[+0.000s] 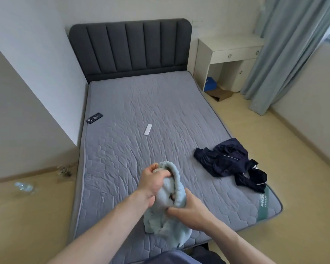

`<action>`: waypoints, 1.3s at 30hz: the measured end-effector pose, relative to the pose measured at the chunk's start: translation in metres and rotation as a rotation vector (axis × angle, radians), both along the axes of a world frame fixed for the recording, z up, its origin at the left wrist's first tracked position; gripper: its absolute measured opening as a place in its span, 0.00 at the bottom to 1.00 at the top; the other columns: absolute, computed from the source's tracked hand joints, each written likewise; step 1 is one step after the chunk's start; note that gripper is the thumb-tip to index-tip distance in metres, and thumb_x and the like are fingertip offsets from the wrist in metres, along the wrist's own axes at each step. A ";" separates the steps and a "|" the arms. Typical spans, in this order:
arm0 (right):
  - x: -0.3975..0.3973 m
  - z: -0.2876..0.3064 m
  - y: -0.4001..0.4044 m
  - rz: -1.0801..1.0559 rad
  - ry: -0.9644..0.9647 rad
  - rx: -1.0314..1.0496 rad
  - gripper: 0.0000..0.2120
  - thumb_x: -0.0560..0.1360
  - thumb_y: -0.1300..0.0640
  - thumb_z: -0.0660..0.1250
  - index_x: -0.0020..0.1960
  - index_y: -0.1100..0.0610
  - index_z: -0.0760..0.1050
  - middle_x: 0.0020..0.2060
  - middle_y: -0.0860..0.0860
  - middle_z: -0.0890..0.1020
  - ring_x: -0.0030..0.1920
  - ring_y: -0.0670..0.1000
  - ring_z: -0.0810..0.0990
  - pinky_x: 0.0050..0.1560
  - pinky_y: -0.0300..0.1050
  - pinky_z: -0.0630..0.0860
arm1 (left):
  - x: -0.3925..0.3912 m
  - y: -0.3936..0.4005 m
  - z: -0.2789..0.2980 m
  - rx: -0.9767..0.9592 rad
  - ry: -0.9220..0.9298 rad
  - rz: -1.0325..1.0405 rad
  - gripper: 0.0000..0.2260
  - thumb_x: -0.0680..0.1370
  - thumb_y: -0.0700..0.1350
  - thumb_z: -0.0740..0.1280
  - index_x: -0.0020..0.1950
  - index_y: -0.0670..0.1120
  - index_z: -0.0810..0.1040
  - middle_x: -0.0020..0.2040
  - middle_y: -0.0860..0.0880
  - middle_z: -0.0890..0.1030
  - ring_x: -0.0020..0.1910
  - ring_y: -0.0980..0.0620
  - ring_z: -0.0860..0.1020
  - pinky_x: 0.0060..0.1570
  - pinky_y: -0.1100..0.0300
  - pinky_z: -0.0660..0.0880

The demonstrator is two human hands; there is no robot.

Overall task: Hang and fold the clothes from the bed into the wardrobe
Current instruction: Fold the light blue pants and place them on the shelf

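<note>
Over the foot of the bed (122,115), the left hand (153,181) and right hand (191,211) are both gripping a bunched pale-blue fleece garment (168,223), whose loose hanging end risks slipping down while a navy garment (231,162) is lying nearby.

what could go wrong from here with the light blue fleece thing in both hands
1. The light blue fleece garment is bunched between the left hand and right hand, with its lower part trailing onto the mattress; it may fold unevenly.
2. The dark navy garment lies near the mattress's right edge and could slide off.
3. The white remote and black phone might get swept up with clothes.
</note>
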State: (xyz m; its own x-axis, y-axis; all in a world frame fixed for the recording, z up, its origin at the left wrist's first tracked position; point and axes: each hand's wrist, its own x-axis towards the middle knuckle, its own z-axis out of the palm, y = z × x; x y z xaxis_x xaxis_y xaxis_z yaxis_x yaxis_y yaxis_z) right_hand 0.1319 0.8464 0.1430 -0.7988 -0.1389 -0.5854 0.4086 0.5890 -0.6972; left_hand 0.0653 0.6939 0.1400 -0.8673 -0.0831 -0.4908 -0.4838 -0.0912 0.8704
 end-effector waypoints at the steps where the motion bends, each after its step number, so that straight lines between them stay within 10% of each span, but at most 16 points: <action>1: -0.002 -0.004 0.002 -0.015 0.055 0.026 0.18 0.65 0.47 0.72 0.53 0.48 0.74 0.46 0.47 0.83 0.46 0.46 0.82 0.45 0.43 0.80 | -0.001 -0.006 0.001 -0.054 0.019 0.001 0.20 0.68 0.34 0.71 0.27 0.51 0.65 0.28 0.51 0.69 0.28 0.53 0.70 0.30 0.60 0.69; 9: -0.034 -0.008 0.050 -0.020 0.383 0.349 0.07 0.60 0.62 0.57 0.31 0.51 0.71 0.28 0.48 0.77 0.32 0.52 0.75 0.26 0.43 0.66 | -0.006 -0.080 -0.011 -0.503 0.057 -0.155 0.07 0.66 0.42 0.71 0.36 0.47 0.73 0.32 0.52 0.73 0.34 0.52 0.70 0.36 0.58 0.67; 18: -0.066 0.003 0.037 -0.013 0.453 0.220 0.15 0.64 0.68 0.57 0.25 0.51 0.68 0.20 0.43 0.69 0.24 0.45 0.65 0.24 0.36 0.60 | -0.003 -0.069 -0.006 -0.188 -0.043 -0.054 0.05 0.72 0.46 0.71 0.40 0.45 0.84 0.39 0.52 0.86 0.40 0.48 0.83 0.40 0.56 0.76; 23: -0.093 0.003 0.055 0.025 0.512 0.347 0.11 0.62 0.67 0.59 0.30 0.52 0.69 0.24 0.46 0.72 0.28 0.50 0.70 0.27 0.42 0.61 | -0.015 -0.098 -0.024 -1.120 0.320 -0.266 0.11 0.67 0.35 0.66 0.37 0.51 0.69 0.38 0.55 0.72 0.38 0.49 0.71 0.31 0.56 0.59; 27: -0.099 -0.021 0.092 0.081 0.394 0.529 0.11 0.62 0.65 0.59 0.35 0.51 0.76 0.33 0.48 0.79 0.36 0.53 0.78 0.29 0.42 0.64 | -0.005 -0.144 -0.066 -1.363 0.093 -0.415 0.14 0.67 0.36 0.66 0.40 0.55 0.68 0.43 0.57 0.74 0.44 0.51 0.75 0.33 0.57 0.67; 31: -0.101 -0.052 0.122 0.137 0.211 0.620 0.08 0.65 0.63 0.59 0.35 0.53 0.75 0.35 0.48 0.80 0.39 0.52 0.79 0.29 0.42 0.66 | 0.006 -0.169 -0.090 -1.208 -0.286 -0.358 0.05 0.70 0.42 0.67 0.40 0.52 0.75 0.42 0.54 0.80 0.42 0.50 0.79 0.40 0.58 0.77; 34: -0.112 -0.063 0.130 0.199 0.033 0.656 0.08 0.69 0.60 0.59 0.40 0.53 0.77 0.40 0.50 0.82 0.41 0.53 0.82 0.34 0.42 0.73 | -0.002 -0.160 -0.095 -0.960 -0.491 -0.369 0.05 0.74 0.42 0.63 0.43 0.47 0.78 0.34 0.48 0.83 0.29 0.50 0.80 0.27 0.65 0.71; 39: -0.179 -0.043 0.132 -0.009 -0.072 0.399 0.16 0.72 0.65 0.54 0.50 0.65 0.79 0.39 0.63 0.85 0.33 0.59 0.83 0.29 0.43 0.76 | -0.072 -0.130 -0.061 -0.347 -0.478 0.012 0.12 0.83 0.37 0.52 0.58 0.42 0.74 0.47 0.38 0.83 0.32 0.46 0.85 0.22 0.61 0.76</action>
State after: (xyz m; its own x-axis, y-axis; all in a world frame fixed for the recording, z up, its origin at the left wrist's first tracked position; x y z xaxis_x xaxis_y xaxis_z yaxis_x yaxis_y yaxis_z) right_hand -0.0472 0.9783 0.0995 -0.7541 0.1169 -0.6462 0.4541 0.8038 -0.3844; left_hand -0.0064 0.5636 0.0792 -0.5549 -0.3169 -0.7693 -0.8302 0.1517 0.5363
